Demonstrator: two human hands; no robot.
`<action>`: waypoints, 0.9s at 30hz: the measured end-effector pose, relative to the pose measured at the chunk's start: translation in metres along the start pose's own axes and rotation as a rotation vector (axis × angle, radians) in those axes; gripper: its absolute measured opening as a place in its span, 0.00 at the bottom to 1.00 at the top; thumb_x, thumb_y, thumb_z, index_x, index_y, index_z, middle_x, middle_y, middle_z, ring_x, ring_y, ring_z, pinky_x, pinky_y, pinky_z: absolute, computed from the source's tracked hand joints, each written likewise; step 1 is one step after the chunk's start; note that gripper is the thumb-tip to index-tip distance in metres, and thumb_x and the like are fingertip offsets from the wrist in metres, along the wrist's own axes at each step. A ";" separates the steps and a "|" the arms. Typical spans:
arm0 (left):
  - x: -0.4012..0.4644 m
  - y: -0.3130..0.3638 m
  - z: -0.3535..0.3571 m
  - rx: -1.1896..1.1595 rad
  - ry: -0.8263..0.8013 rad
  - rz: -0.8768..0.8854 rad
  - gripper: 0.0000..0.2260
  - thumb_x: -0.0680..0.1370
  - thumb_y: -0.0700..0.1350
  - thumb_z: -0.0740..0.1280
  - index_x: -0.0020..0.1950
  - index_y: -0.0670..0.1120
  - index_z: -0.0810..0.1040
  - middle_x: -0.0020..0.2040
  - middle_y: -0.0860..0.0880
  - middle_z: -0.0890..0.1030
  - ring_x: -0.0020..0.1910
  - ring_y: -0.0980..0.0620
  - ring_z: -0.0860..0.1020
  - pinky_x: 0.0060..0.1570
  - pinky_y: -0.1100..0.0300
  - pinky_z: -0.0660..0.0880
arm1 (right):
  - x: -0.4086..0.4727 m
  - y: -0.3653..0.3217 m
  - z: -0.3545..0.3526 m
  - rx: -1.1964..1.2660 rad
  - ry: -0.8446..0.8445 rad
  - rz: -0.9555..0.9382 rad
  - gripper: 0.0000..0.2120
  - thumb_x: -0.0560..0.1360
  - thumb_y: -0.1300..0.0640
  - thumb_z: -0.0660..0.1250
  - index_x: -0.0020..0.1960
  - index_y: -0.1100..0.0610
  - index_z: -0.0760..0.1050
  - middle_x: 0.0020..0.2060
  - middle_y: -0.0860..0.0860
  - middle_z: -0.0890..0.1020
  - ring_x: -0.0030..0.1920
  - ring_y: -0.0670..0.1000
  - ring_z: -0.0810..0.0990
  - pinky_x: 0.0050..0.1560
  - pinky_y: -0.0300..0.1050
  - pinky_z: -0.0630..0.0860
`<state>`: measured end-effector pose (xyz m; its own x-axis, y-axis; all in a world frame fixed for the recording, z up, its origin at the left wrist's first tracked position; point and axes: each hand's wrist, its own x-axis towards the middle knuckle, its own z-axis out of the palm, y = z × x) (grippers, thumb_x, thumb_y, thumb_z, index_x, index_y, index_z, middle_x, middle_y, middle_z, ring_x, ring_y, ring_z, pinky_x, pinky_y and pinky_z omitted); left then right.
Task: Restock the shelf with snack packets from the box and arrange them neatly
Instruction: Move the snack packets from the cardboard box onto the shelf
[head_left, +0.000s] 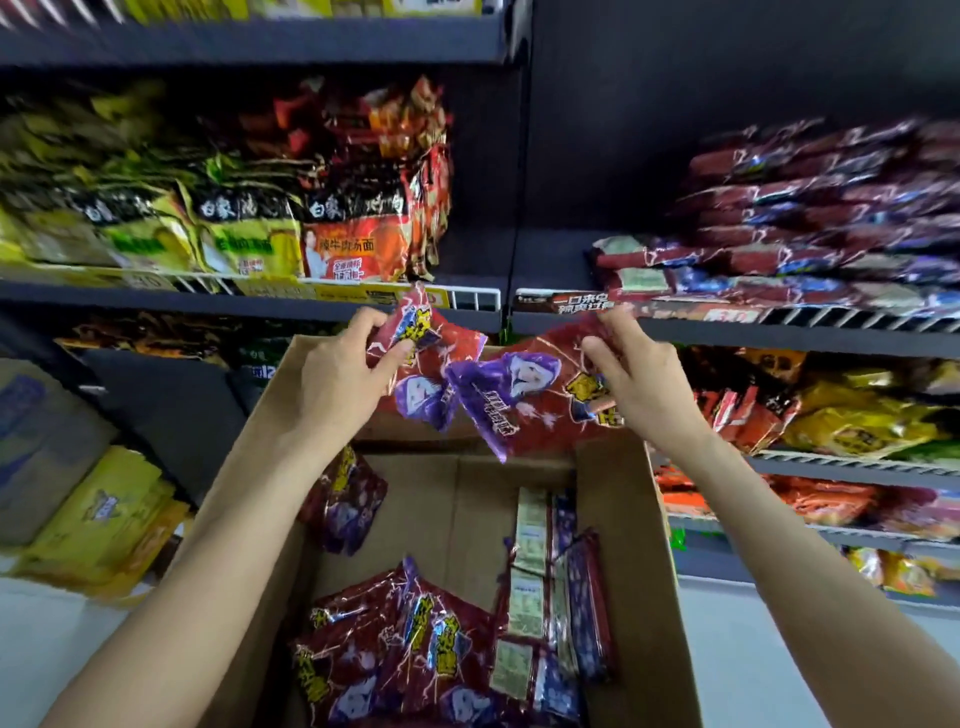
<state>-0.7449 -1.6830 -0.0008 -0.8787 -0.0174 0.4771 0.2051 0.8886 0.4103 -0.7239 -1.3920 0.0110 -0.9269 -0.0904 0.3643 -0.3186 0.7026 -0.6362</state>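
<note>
Right now you hold two red-and-purple snack packets above the open cardboard box (613, 519), one in each hand. Your left hand (337, 374) pinches the upper edge of the left packet (431, 358) between thumb and curled fingers, and the packet hangs down crumpled from that grip. Your right hand (639, 379) grips the right packet (530, 400) at its top right corner, fingers curled round the edge, thumb on the front. The two packets touch and overlap slightly in the middle, both raised to just below the front rail of the shelf (675, 325) ahead of you.

Inside the box more of the same packets remain: a loose heap (410, 644) at the near end, a row standing on edge (550, 587) along the right side, and one packet leaning (345, 499) against the left wall. On the shelf up to your right lies a stack of matching red packets (810, 218), blurred. To the upper left stand yellow and orange noodle packs (249, 228) behind a white wire rail.
</note>
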 end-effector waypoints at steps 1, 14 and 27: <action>0.008 0.006 -0.002 0.012 0.001 -0.002 0.17 0.75 0.64 0.61 0.54 0.53 0.69 0.37 0.52 0.80 0.29 0.49 0.77 0.31 0.55 0.75 | 0.005 0.002 -0.011 0.089 0.001 0.045 0.05 0.81 0.53 0.58 0.53 0.54 0.66 0.28 0.49 0.69 0.28 0.50 0.77 0.30 0.53 0.77; 0.065 0.112 -0.014 -0.020 0.329 0.451 0.13 0.69 0.44 0.77 0.45 0.40 0.75 0.39 0.47 0.82 0.33 0.53 0.77 0.32 0.64 0.70 | 0.070 0.031 -0.120 0.353 0.544 0.082 0.10 0.81 0.55 0.60 0.59 0.59 0.71 0.24 0.46 0.66 0.29 0.41 0.75 0.43 0.39 0.81; 0.155 0.114 0.037 0.093 0.364 0.484 0.11 0.71 0.44 0.75 0.44 0.41 0.74 0.36 0.48 0.79 0.31 0.49 0.77 0.27 0.57 0.73 | 0.185 0.052 -0.093 0.077 0.647 0.011 0.10 0.81 0.57 0.58 0.54 0.61 0.74 0.28 0.43 0.71 0.26 0.41 0.67 0.29 0.31 0.63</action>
<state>-0.8739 -1.5673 0.0910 -0.4877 0.2573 0.8342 0.4917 0.8706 0.0190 -0.8938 -1.3070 0.1085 -0.6308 0.3771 0.6782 -0.3449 0.6467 -0.6804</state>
